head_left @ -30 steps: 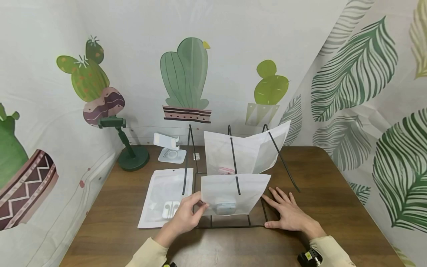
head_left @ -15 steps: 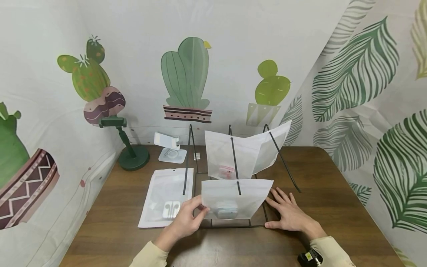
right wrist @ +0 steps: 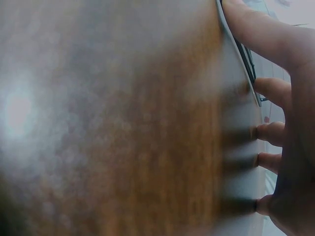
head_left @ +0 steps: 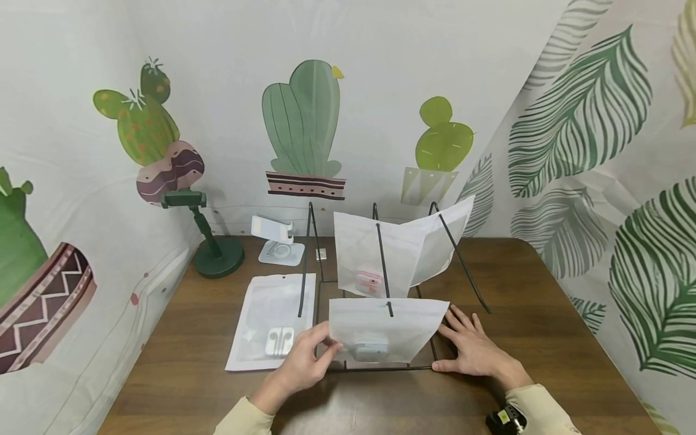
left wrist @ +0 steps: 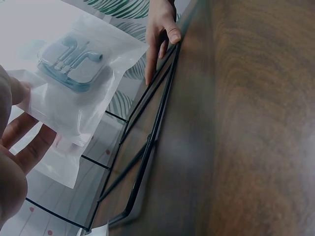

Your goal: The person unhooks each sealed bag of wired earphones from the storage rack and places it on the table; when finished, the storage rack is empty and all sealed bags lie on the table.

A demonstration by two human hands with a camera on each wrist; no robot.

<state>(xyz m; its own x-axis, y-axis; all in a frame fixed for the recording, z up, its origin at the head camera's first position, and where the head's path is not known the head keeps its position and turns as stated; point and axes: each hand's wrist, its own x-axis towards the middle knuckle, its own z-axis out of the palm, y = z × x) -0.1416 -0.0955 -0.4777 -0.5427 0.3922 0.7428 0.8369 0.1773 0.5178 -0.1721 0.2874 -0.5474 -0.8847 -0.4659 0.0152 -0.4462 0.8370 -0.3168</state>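
My left hand [head_left: 308, 356] pinches the left edge of a white zip bag [head_left: 348, 320] between thumb and fingers. Through its clear front shows a boxed pair of blue earphones [left wrist: 74, 61]. The bag's top hole sits near the tip of the middle prong of a black wire display rack [head_left: 383, 260]. Farther back on that prong hangs another white bag [head_left: 375, 244] with a pink case inside. My right hand [head_left: 475, 350] lies on the table with spread fingers, its thumb touching the rack's base. In the right wrist view, the right hand's fingers [right wrist: 273, 132] touch the tabletop.
A white bag with boxed white earphones [head_left: 280, 341] lies flat left of the rack. A third hanging bag [head_left: 448, 241] is on the right prong. Behind stand a green phone stand [head_left: 217, 257] and a pale blue stand [head_left: 281, 252]. The wooden table [head_left: 544, 314] meets a printed cloth backdrop.
My left hand has drawn the front bag toward me along the prong, closer to its tip. It now hangs lower in the head view. My right hand has stayed in place.
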